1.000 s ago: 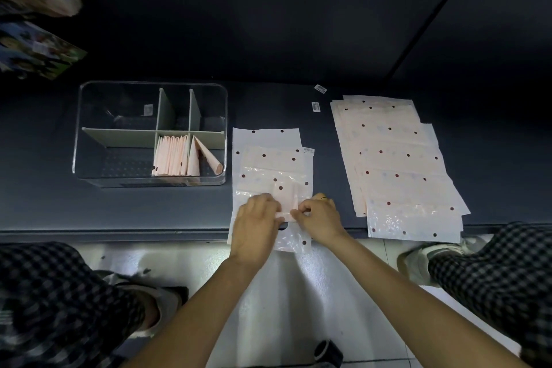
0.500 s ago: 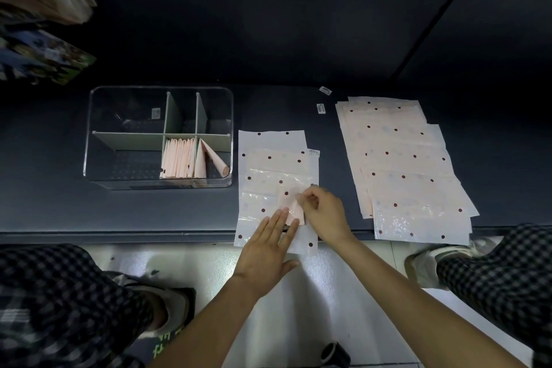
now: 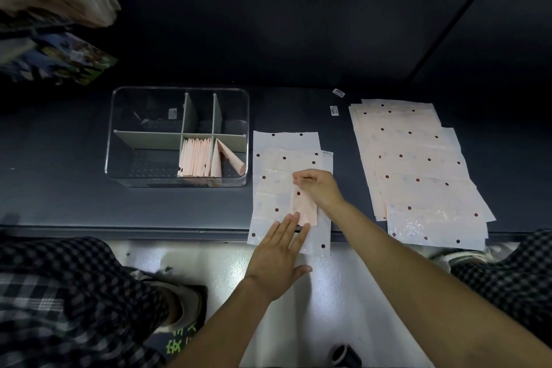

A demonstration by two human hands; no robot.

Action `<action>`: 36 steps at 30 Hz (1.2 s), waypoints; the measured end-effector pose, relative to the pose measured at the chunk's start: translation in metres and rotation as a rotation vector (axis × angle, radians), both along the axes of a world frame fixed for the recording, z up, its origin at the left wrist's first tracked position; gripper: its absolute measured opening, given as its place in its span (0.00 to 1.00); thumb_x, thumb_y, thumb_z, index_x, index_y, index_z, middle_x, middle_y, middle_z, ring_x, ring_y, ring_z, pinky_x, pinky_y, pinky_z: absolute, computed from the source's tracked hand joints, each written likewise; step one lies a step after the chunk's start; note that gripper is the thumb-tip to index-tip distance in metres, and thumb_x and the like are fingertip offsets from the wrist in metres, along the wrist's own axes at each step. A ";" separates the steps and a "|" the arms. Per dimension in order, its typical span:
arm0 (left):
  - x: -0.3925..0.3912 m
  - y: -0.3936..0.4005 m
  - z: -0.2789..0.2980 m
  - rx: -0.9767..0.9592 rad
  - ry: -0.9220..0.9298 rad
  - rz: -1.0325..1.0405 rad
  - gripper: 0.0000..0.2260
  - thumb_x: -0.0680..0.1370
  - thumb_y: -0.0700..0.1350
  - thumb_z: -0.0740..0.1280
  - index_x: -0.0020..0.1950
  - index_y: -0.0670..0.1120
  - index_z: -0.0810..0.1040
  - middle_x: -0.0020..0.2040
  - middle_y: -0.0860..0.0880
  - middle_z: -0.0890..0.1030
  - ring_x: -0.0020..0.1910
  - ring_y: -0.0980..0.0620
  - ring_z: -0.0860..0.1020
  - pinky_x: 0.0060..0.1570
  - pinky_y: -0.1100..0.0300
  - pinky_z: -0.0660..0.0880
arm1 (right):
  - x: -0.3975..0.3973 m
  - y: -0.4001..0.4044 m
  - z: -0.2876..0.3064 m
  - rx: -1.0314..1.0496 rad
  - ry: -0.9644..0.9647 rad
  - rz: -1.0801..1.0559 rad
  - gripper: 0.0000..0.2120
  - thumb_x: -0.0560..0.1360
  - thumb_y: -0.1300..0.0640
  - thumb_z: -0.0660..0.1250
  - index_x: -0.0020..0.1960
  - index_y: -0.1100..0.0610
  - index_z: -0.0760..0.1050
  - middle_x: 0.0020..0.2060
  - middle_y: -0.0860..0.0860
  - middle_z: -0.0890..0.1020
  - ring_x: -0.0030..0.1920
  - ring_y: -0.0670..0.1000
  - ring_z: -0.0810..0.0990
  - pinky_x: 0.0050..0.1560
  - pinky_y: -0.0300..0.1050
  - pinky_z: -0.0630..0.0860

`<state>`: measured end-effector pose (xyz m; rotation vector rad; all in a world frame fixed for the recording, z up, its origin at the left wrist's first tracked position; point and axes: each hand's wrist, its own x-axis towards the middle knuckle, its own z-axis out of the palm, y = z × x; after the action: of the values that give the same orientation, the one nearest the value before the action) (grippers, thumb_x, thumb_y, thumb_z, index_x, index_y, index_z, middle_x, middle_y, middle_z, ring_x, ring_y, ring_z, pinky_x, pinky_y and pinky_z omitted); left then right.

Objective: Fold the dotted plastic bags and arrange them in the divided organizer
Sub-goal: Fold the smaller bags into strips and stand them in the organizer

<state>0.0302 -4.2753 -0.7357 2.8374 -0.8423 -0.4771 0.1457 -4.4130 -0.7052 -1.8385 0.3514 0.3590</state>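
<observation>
1. The right hand (image 3: pixel 321 190) is pinching the small folded pink dotted plastic bag (image 3: pixel 304 207), lying on flat bags at the dark worktop's (image 3: pixel 59 203) front edge.
2. The left hand (image 3: pixel 276 251), fingers straight, is pressing its near end.
3. The clear divided organizer (image 3: pixel 179 136) is standing left.

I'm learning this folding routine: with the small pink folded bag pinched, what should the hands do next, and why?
Probably lift the small pink folded bag toward the clear divided organizer: the right hand pinches its top, and the left hand lies flat.

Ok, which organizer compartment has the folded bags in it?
The near middle compartment of the divided organizer, holding a row of upright pink folded bags. One more folded bag leans in the near right compartment; the others look empty.
</observation>
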 end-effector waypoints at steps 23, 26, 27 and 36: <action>0.053 0.006 0.049 -1.221 0.443 1.010 0.08 0.75 0.39 0.70 0.53 0.40 0.78 0.47 0.47 0.79 0.47 0.50 0.76 0.43 0.66 0.73 | -0.003 -0.020 0.063 0.023 0.080 0.302 0.02 0.74 0.60 0.70 0.44 0.58 0.77 0.33 0.46 0.74 0.34 0.41 0.72 0.35 0.28 0.68; 0.060 0.017 0.066 -1.278 0.469 0.964 0.03 0.76 0.36 0.68 0.42 0.41 0.79 0.36 0.47 0.79 0.35 0.52 0.75 0.36 0.65 0.71 | -0.021 -0.017 0.067 0.026 0.024 0.201 0.04 0.73 0.60 0.70 0.45 0.55 0.74 0.35 0.43 0.76 0.36 0.40 0.72 0.34 0.27 0.68; 0.063 0.021 0.072 -1.196 0.433 0.902 0.04 0.76 0.37 0.68 0.41 0.42 0.79 0.35 0.48 0.78 0.34 0.53 0.74 0.36 0.63 0.70 | -0.026 -0.017 0.068 -0.098 -0.037 0.201 0.08 0.72 0.59 0.71 0.48 0.53 0.73 0.40 0.42 0.75 0.39 0.40 0.71 0.38 0.28 0.68; 0.115 0.064 0.123 -0.487 0.108 0.300 0.02 0.77 0.48 0.66 0.46 0.54 0.78 0.34 0.59 0.73 0.41 0.53 0.71 0.39 0.57 0.67 | -0.031 0.016 0.089 -0.494 -0.269 0.390 0.04 0.73 0.54 0.69 0.40 0.49 0.80 0.36 0.44 0.83 0.38 0.41 0.78 0.44 0.43 0.76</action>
<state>0.1449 -4.2111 -0.6125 2.4020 -0.4260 -0.3253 0.1147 -4.3971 -0.6162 -2.4140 -0.1241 0.2995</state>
